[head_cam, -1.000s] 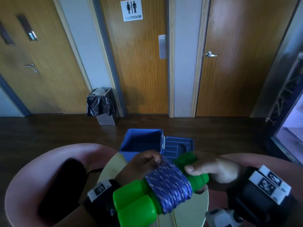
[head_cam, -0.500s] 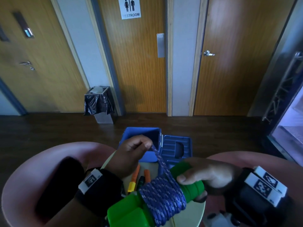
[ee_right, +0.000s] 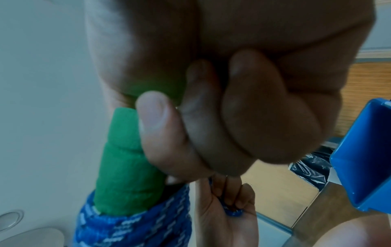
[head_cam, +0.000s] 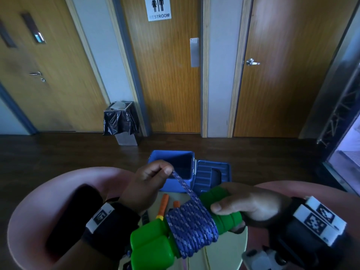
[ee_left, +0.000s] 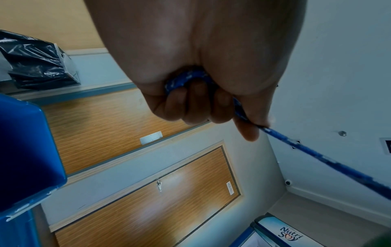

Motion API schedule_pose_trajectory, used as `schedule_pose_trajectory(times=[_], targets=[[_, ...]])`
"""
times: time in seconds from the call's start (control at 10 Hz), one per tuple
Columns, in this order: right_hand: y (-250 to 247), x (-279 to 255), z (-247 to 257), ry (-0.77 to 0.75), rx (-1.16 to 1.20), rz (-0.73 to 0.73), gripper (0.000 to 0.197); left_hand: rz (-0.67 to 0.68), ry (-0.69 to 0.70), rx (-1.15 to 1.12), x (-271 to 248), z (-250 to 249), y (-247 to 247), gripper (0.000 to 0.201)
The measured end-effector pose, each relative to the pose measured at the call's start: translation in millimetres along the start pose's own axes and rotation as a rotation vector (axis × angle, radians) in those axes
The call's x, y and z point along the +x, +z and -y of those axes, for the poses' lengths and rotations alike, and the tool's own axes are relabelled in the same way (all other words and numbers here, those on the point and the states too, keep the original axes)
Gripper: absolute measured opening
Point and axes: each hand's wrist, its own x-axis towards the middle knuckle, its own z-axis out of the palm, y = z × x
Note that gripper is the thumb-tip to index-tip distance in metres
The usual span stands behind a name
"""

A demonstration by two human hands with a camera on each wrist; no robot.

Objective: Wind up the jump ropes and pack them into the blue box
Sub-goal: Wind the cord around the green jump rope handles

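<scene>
Two pink chairs (head_cam: 44,193) flanked a small round bench (head_cam: 224,256) at the near edge of the scene. At the far side of the bench stood the blue box (head_cam: 171,164), open, with its lid (head_cam: 212,176) lying flat just to its right. Near the middle, above the bench, the right hand (head_cam: 251,205) had its fingers and thumb curled round the green handles (head_cam: 224,211) of the jump rope, whose blue cord (head_cam: 191,225) was wound in a thick bundle about them; the blocky green ends (head_cam: 152,246) stuck out to the near left. The left hand (head_cam: 148,184) was raised in front of the box, pinching the loose end of the cord between thumb and curled fingers, so that a straight stretch ran from it down to the bundle. Two orange-tipped markers (head_cam: 163,205) lay on the bench beneath the hands, partly hidden.
</scene>
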Motion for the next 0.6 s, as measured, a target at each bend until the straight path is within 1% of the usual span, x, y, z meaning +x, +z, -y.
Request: schedule_pose_trajectory(times=[0.1, 0.2, 0.3, 0.4, 0.5, 0.6], targets=[[-4, 0, -1, -0.012, 0.028, 0.033, 0.045, 0.038, 0.042, 0.003, 4, 4, 2, 0.025], [-4, 0, -1, -0.070, 0.068, 0.040, 0.050, 0.145, 0.004, -0.055, 1, 6, 13, 0.029], [-7, 3, -2, -0.164, 0.138, -0.009, 0.038, 0.208, -0.032, -0.129, 0, 10, 17, 0.037], [-7, 3, -6, -0.254, 0.108, -0.185, 0.046, 0.195, -0.203, -0.317, -8, 16, 27, 0.048], [0, 7, -6, -0.394, 0.155, -0.380, 0.037, 0.061, -0.361, -0.204, -21, 8, 51, 0.014], [2, 13, -4, -0.416, 0.199, -0.597, 0.039, -0.020, -0.354, -0.154, -29, 3, 70, 0.022]])
